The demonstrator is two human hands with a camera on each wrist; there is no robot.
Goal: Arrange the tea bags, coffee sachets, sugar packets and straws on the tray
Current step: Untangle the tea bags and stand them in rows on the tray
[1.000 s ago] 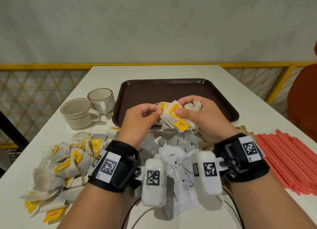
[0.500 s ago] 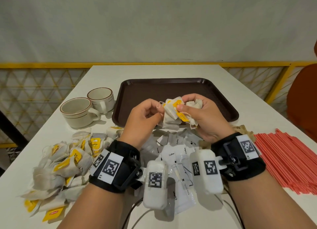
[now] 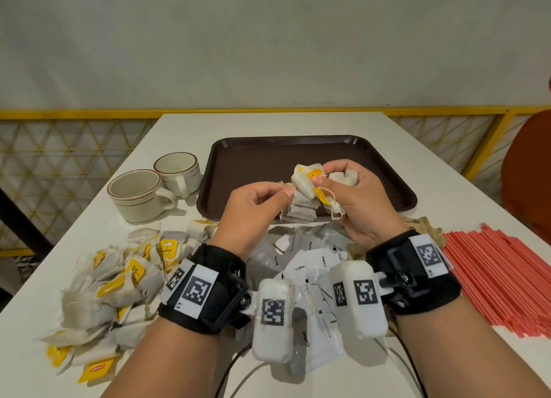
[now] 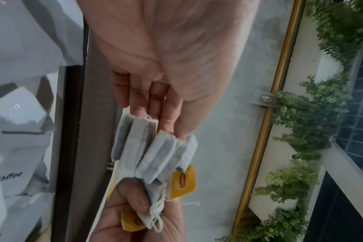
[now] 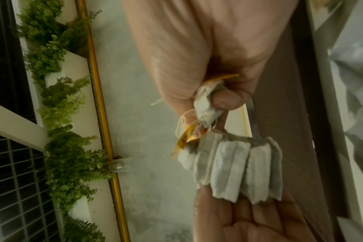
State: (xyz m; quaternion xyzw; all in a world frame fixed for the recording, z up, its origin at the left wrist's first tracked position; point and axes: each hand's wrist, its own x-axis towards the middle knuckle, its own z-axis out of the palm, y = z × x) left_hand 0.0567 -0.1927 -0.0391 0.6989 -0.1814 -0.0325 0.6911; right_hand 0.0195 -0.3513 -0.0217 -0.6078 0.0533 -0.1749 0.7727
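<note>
Both hands are raised over the near edge of the dark brown tray, which lies toward the far end of the white counter, and between them they hold a small bunch of tea bags with yellow tags. The right hand has its fingers curled round the bunch, with the thumb pressed on a yellow tag and loose white strings hanging below the fist; the right wrist view shows the bags fanned side by side under that thumb. The left hand pinches the left edge of the same bunch between thumb and fingertips, and in the left wrist view its fingers reach down onto the tops of the bags. The inside of the tray looks bare as far as the hands leave it in view. On the counter to the left lies a loose heap of tea bags, and just beyond it stand 2 cream cups with brown rim lines, close beside each other and next to the tray's left edge. White coffee sachets lie in a pile under the wrists. Brown sugar packets peek out beside the right wrist. A flat spread of red straws lies on the right side of the counter.
</note>
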